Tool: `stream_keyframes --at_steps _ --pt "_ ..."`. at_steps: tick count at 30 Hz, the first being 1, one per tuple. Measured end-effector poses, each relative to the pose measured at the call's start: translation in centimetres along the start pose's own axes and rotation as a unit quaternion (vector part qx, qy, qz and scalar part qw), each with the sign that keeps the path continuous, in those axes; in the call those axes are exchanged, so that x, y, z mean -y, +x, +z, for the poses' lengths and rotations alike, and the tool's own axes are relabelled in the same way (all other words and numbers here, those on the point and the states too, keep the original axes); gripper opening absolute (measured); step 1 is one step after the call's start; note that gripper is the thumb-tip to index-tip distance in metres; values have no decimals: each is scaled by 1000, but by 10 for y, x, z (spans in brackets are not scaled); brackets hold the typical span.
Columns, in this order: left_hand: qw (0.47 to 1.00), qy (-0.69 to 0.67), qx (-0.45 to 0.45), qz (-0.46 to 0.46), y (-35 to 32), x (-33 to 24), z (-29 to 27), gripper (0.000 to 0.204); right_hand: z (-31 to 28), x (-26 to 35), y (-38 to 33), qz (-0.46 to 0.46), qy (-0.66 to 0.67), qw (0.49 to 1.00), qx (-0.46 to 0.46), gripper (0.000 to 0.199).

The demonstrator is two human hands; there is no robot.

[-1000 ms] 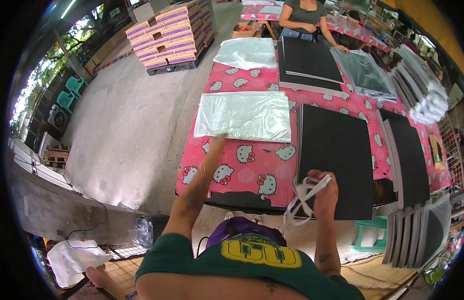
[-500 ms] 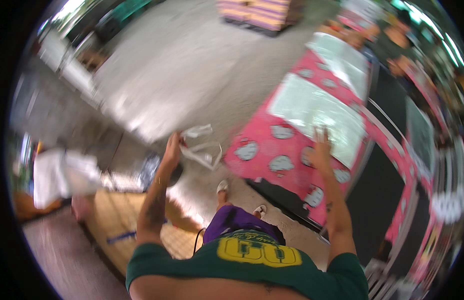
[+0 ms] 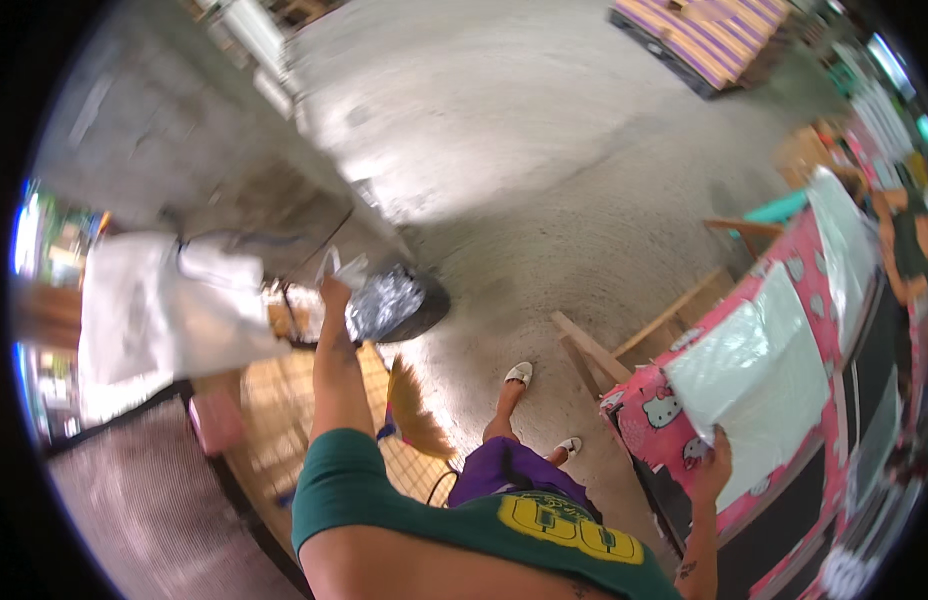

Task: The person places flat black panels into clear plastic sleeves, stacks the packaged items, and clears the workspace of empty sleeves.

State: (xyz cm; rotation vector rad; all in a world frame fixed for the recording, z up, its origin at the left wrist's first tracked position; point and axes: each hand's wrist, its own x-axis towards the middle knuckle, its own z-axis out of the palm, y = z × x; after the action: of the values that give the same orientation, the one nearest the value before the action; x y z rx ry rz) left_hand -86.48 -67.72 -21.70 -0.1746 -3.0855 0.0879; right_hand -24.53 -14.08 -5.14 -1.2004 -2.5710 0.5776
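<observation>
My left hand [image 3: 334, 291] is stretched out to the left, closed on a white plastic strip [image 3: 346, 268] whose loose loops stand above the fingers. Close beside it sits a dark round bin [image 3: 424, 305] with shiny crumpled plastic [image 3: 384, 300] in it. Over on the right, my right hand [image 3: 714, 472] rests at the near edge of a shiny white plastic sheet [image 3: 754, 365], its fingers extended. That sheet lies on pink cartoon-printed fabric [image 3: 656, 410], which covers a table with black panels [image 3: 784, 515].
A concrete pillar [image 3: 204, 130] rises at the left, near a white sack [image 3: 164, 310]. A broom [image 3: 414, 405] leans by a yellowish gridded surface [image 3: 279, 400]. Wooden boards [image 3: 594, 350] stand beside the table. A striped stack [image 3: 709, 35] is at the back; another person [image 3: 909, 240] stands far right.
My view has swung left. The left hand, still with the white strip, has moved over beside the bin. The right hand has shifted to the sheet's near edge.
</observation>
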Motion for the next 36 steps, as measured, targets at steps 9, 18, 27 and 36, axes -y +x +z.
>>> stream_keyframes --at_steps 9,18,27,36 --pt "858 -387 18 337 -158 -300 -75 44 3 -9 -44 89 -106 986 -96 42" --pt "536 -371 38 757 -384 -507 -210 32 -4 -29 -60 -2 -107 993 -49 49" --pt "480 -358 59 799 -440 -529 -186 13 -6 -65 -77 -122 -4 986 -112 26" --pt "477 -233 80 844 -457 -536 -206 10 -24 -92 -73 -228 -17 973 -21 11"
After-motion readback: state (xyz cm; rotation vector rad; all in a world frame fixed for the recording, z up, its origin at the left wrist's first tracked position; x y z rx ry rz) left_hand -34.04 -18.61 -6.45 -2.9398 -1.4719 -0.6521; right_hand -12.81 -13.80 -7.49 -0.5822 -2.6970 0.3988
